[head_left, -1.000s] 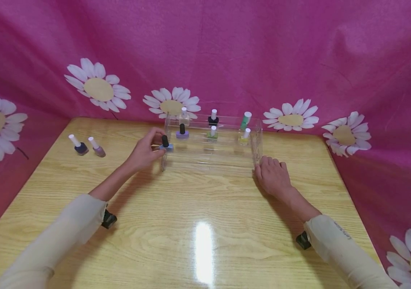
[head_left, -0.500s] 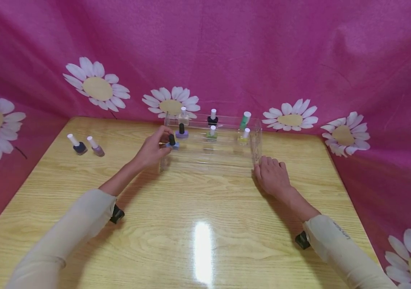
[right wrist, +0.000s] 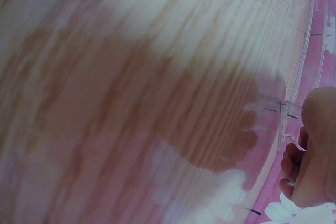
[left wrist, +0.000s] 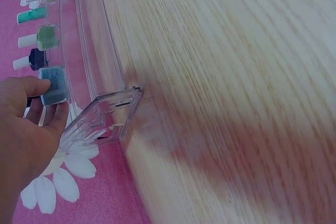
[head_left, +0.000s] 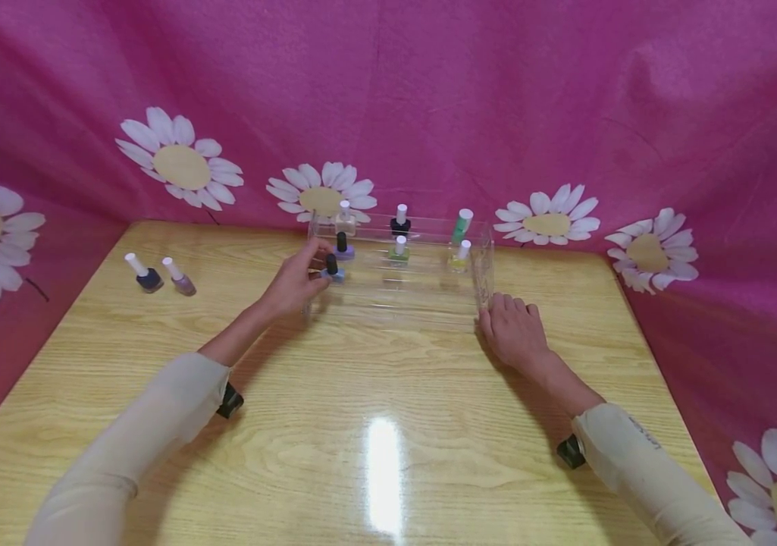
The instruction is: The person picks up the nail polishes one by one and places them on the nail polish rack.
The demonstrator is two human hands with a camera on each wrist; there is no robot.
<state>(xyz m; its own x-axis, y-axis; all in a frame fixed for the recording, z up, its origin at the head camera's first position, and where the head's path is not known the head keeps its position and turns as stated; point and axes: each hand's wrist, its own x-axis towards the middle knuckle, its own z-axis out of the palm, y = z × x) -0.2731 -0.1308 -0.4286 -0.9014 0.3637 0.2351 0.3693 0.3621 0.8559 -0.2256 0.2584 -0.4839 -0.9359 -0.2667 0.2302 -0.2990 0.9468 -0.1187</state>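
Note:
My left hand (head_left: 292,284) pinches a light blue nail polish bottle (left wrist: 54,85) with a black cap (head_left: 331,263), holding it at the left end of the clear tiered display rack (head_left: 395,307). Just behind it on the rack stands a purple polish with a black cap (head_left: 343,246). Farther along that tier are a green polish (head_left: 399,254) and a yellow one (head_left: 458,262). The top tier bears pale (head_left: 345,221), black (head_left: 400,224) and teal (head_left: 462,227) bottles. At the rack's front right corner, my right hand (head_left: 516,334) grips the end panel with curled fingers (right wrist: 289,167).
Two more polish bottles with white caps, a dark blue one (head_left: 148,279) and a mauve one (head_left: 183,283), lie at the left of the wooden table (head_left: 306,455). A pink cloth with daisies (head_left: 429,98) hangs behind the rack and around the table's sides.
My left hand has carried the light blue polish slightly right, from outside the rack's left end to over its tier. My right hand has stayed at the rack's right corner.

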